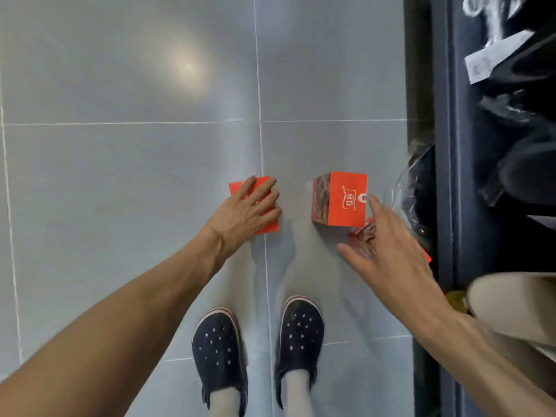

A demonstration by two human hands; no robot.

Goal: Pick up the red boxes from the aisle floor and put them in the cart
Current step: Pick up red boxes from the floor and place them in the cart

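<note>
Person bends over the grey tile floor (120, 176), both arms reaching down and forward; three red boxes on the floor just ahead of the dark clogs (218, 344).

Left hand (245, 210) lies flat on the left box (272, 225), fingers spread and barely curled over its top; touching, no real grip yet; box lies flat, long axis running away from the person.

Middle box (346, 200) stands on edge just right of centre, orange face with white logo upward, printed side face turned left; right hand (388, 251) is nearer it, open, fingers straight, index tip just beside its right edge; holds nothing.

Third box (362, 231) lies mostly hidden under the right palm, against the dark shelf base (445, 176).

Cart not in view.
</note>
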